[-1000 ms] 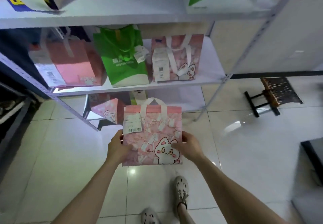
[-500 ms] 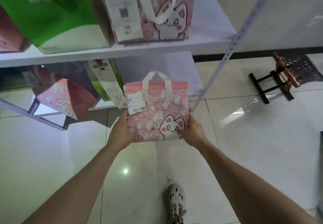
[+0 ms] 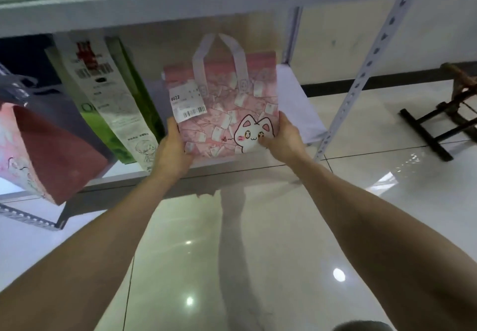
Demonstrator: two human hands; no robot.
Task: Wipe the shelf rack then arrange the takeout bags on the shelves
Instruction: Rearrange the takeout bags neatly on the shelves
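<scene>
Left hand (image 3: 171, 155) and right hand (image 3: 284, 137) grip pink cat bag (image 3: 222, 113) by lower corners, fingers (image 3: 282, 121) curled round its edges, at bottom shelf (image 3: 296, 93) front, possibly touching down. Risk: bag bumps leaning green bag (image 3: 139, 103) just beside it, toppling it.

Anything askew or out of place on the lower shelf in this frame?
Yes. The dark pink bag at the left and the green bag beside it both lean steeply sideways rather than standing upright. The cat bag being placed looks straight.

Pink cat-print bag (image 3: 222, 113) — green bag (image 3: 139, 103) — white shelf (image 3: 296, 98).
</scene>
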